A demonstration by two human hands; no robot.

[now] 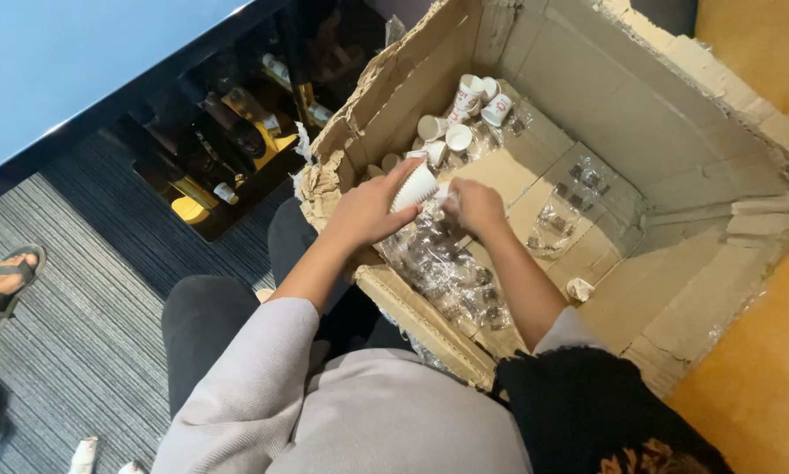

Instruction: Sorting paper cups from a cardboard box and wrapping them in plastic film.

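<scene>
I am bent over a large, torn cardboard box (pixel 675 167). My left hand (pixel 368 211) grips a stack of white paper cups (pixel 415 187) near the box's front-left wall. My right hand (pixel 475 206) is closed on the clear plastic wrapping (pixel 438 254) that hangs crumpled from the stack down over the box's front flap. Several loose white paper cups (pixel 465 114) lie in the far-left corner of the box.
More clear plastic wrappers (pixel 570 202) lie on the box floor, with a small white scrap (pixel 579 288) near the front. A dark glossy cabinet (pixel 236 132) reflecting bottles stands to the left. Another person's sandalled foot (pixel 4 285) rests on the striped grey carpet (pixel 87 333).
</scene>
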